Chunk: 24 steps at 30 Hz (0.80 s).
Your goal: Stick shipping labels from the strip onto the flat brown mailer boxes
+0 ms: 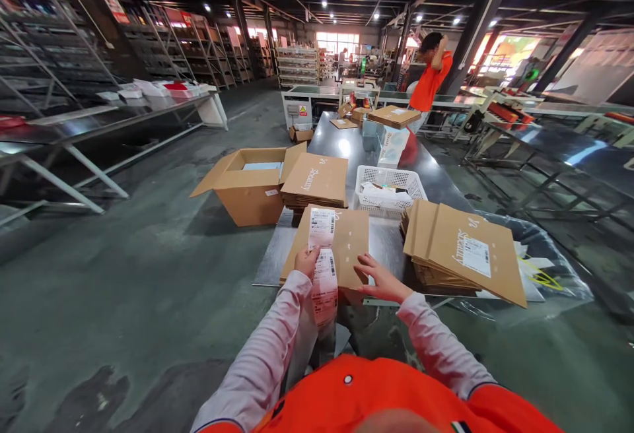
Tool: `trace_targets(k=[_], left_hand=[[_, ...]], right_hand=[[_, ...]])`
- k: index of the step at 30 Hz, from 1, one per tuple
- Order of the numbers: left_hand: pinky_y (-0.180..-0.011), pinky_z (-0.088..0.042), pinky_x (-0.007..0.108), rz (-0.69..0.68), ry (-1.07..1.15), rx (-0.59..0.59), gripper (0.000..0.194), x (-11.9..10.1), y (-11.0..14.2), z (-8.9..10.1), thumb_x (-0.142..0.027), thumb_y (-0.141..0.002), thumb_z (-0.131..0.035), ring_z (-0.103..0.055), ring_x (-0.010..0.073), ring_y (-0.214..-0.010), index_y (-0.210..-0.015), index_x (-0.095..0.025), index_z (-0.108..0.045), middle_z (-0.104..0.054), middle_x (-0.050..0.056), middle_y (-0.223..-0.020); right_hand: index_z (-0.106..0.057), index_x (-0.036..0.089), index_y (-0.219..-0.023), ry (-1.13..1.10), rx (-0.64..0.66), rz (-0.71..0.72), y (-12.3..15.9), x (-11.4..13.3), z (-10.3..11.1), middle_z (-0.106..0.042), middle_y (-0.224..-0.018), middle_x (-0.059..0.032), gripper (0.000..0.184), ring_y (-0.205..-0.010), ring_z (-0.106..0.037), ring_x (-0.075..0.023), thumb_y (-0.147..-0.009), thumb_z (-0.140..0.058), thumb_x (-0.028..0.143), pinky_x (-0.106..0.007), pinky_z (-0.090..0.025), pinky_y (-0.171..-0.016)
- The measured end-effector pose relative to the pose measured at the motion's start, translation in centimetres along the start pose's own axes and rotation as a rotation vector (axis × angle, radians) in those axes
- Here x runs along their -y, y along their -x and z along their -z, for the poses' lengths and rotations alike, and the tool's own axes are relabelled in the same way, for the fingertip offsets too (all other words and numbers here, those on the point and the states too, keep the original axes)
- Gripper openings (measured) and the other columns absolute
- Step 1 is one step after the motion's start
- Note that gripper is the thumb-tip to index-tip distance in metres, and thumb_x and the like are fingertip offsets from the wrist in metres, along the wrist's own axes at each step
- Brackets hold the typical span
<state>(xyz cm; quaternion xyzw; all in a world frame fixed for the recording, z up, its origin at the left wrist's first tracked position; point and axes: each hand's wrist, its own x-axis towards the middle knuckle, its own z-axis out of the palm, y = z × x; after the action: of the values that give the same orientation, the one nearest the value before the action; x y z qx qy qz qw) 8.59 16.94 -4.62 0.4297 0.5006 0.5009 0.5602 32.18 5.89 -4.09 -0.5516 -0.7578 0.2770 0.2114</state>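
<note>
A strip of printed shipping labels runs over a flat cardboard mailer and hangs down past the table's near edge. My left hand grips the strip by its left side, fingers closed. My right hand is at the mailer's right edge, fingers spread, with nothing in it. To the right lies a stack of cardboard mailers; the top one bears a white label. Behind the mailer under my hands sits another stack of flat mailers.
An open cardboard box stands left of the metal table. A white plastic basket holds papers. At right hangs a clear plastic bag. Farther back, a person in orange stands beside more cardboard.
</note>
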Motion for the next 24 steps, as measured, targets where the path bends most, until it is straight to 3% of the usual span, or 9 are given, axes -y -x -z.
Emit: trace_targets(k=[12,14,16,19,21,24], left_hand=[[-0.059,-0.049,0.028,0.022,0.030,-0.003,0.041,-1.2,0.7,-0.3,-0.047,-0.054,-0.077,-0.063,0.0183,-0.062,-0.075,-0.014,-0.065,-0.068,0.005,-0.065],[-0.058,-0.049,0.028,0.040,0.046,-0.002,0.042,-1.7,0.9,-0.4,-0.048,-0.053,-0.078,-0.062,0.0179,-0.060,-0.073,-0.014,-0.064,-0.067,0.005,-0.064],[-0.057,-0.049,0.028,0.059,0.054,0.024,0.042,-2.4,1.6,-0.6,-0.049,-0.052,-0.080,-0.062,0.0184,-0.059,-0.071,-0.014,-0.065,-0.068,0.005,-0.063],[-0.064,-0.052,0.030,0.021,0.047,0.168,0.044,-3.3,3.8,-0.8,-0.050,-0.054,-0.081,-0.067,0.0217,-0.070,-0.077,-0.013,-0.070,-0.072,0.008,-0.073],[-0.071,-0.054,0.031,-0.023,0.016,0.315,0.044,-3.2,5.8,-0.6,-0.050,-0.058,-0.080,-0.068,0.0241,-0.077,-0.080,-0.013,-0.074,-0.074,0.010,-0.080],[-0.071,-0.054,0.034,-0.017,-0.050,0.470,0.041,-2.6,8.5,0.3,-0.050,-0.063,-0.079,-0.068,0.0254,-0.074,-0.079,-0.013,-0.076,-0.073,0.010,-0.078]], right_hand=[[-0.054,0.013,-0.139,0.035,0.034,-0.019,0.2,0.7,0.6,-0.031,-0.157,-0.0190,0.071,-0.150,-0.017,-0.0367,-0.075,-0.078,0.034,-0.054,-0.024,-0.121],[-0.062,0.015,-0.131,0.043,0.006,-0.031,-0.1,1.3,1.0,-0.041,-0.152,-0.0180,0.061,-0.146,-0.029,-0.0371,-0.075,-0.077,0.034,-0.054,-0.030,-0.118],[-0.067,0.018,-0.120,0.017,-0.101,-0.085,-0.8,2.2,1.3,-0.056,-0.137,-0.0172,0.048,-0.133,-0.048,-0.0354,-0.078,-0.074,0.041,-0.054,-0.038,-0.111],[-0.059,0.017,-0.129,-0.253,-0.288,-0.180,-2.2,4.4,1.2,-0.064,-0.122,-0.0168,0.070,-0.112,-0.063,-0.0303,-0.073,-0.074,0.056,-0.050,-0.050,-0.098],[-0.054,0.017,-0.133,-0.575,-0.303,-0.143,-3.0,6.1,0.9,-0.064,-0.124,-0.0157,0.086,-0.110,-0.064,-0.0284,-0.063,-0.078,0.061,-0.045,-0.054,-0.093],[-0.065,0.018,-0.118,-0.868,-0.301,-0.057,-3.2,8.1,0.2,-0.069,-0.120,-0.0121,0.072,-0.110,-0.066,-0.0272,-0.063,-0.077,0.063,-0.045,-0.054,-0.098]])
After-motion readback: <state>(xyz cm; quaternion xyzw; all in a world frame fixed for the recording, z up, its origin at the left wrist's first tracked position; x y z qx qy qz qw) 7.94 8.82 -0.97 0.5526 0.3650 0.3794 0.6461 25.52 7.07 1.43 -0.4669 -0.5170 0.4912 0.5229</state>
